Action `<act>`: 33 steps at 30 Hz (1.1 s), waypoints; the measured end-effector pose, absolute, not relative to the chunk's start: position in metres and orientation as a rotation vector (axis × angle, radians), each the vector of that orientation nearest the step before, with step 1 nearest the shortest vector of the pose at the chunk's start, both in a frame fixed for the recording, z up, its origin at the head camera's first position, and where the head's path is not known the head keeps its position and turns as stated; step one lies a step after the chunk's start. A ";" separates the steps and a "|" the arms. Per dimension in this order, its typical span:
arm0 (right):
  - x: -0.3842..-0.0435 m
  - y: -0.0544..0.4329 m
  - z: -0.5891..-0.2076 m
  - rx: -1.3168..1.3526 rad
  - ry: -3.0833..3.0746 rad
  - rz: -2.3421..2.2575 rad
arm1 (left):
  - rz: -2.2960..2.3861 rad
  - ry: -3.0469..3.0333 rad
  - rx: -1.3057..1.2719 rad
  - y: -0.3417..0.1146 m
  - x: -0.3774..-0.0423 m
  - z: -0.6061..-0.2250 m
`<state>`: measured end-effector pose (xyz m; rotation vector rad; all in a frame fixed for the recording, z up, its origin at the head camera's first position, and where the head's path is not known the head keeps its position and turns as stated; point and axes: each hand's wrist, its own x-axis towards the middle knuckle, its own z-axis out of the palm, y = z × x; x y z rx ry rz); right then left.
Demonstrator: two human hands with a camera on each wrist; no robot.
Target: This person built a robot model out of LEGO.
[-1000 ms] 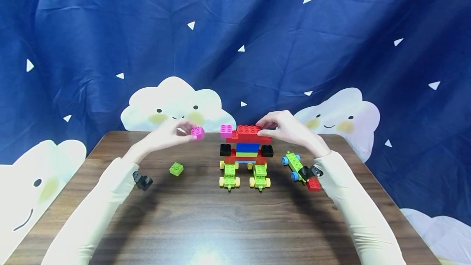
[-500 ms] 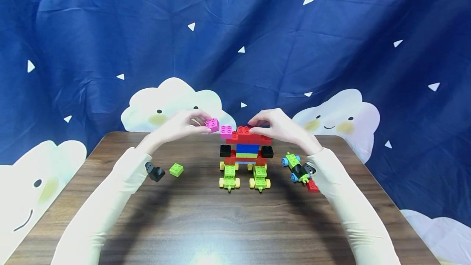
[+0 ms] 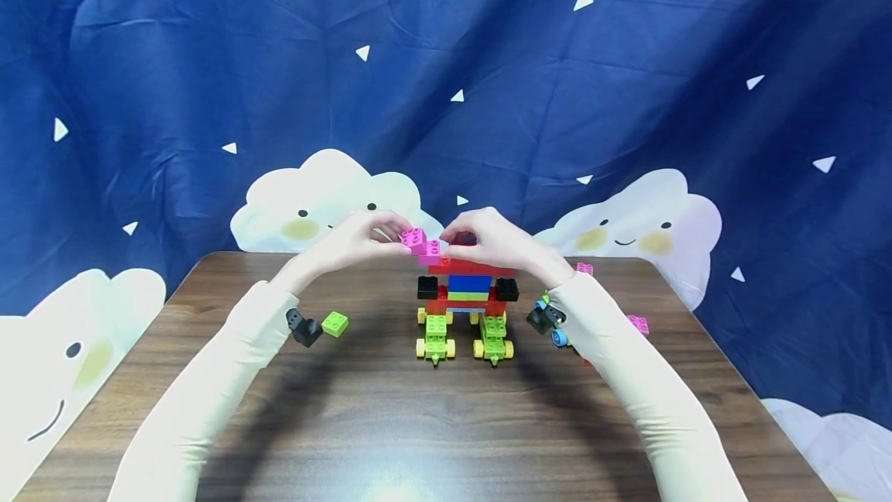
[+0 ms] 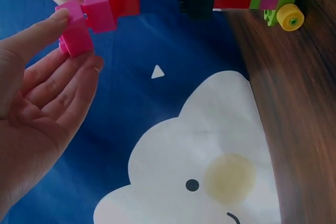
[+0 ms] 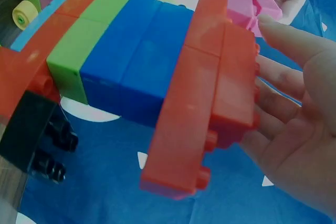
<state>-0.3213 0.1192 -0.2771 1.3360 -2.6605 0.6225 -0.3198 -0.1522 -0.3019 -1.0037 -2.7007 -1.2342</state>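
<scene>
My left hand (image 3: 362, 237) pinches a pink toy brick (image 3: 414, 242) between thumb and fingers. It is tilted, right at the upper left of a second pink brick (image 4: 101, 8), which sits on the end of a toy-brick figure's red top row (image 5: 181, 114). My right hand (image 3: 491, 238) reaches over the figure from the right. Its thumb tip is close to the seated pink brick, and the fingers stretch along the studs of the upper red brick (image 5: 235, 77). Below are blue bricks (image 3: 468, 283), black side bricks (image 3: 428, 287) and green wheeled bases (image 3: 435, 339).
A loose green brick (image 3: 335, 324) lies on the wooden table (image 3: 418, 424), left of the figure. Right of it, partly hidden by my right sleeve (image 3: 620, 362), are a blue-wheeled piece (image 3: 560, 338) and loose pink bricks (image 3: 638, 324). A blue cloth (image 3: 446, 60) hangs behind.
My left hand has carried its pink brick right, up to the seated pink brick. The right hand has slid left along the figure's top. The figure has stayed in place.
</scene>
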 end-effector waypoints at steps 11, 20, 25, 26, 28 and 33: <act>-0.324 0.113 -0.283 1.301 -2.686 0.613 | -1.223 -2.693 -1.006 -0.149 -0.318 -0.303; -0.323 0.112 -0.283 1.280 -2.691 0.612 | -1.174 -2.680 -1.028 -0.148 -0.318 -0.301; -0.321 0.111 -0.283 1.271 -2.702 0.610 | -1.093 -2.692 -1.054 -0.147 -0.319 -0.297; -0.321 0.111 -0.283 1.270 -2.703 0.610 | -1.072 -2.698 -1.056 -0.146 -0.318 -0.296; -0.321 0.110 -0.283 1.268 -2.705 0.612 | -1.034 -2.709 -1.060 -0.145 -0.318 -0.293; -0.322 0.111 -0.283 1.267 -2.703 0.611 | -0.969 -2.711 -1.083 -0.142 -0.316 -0.287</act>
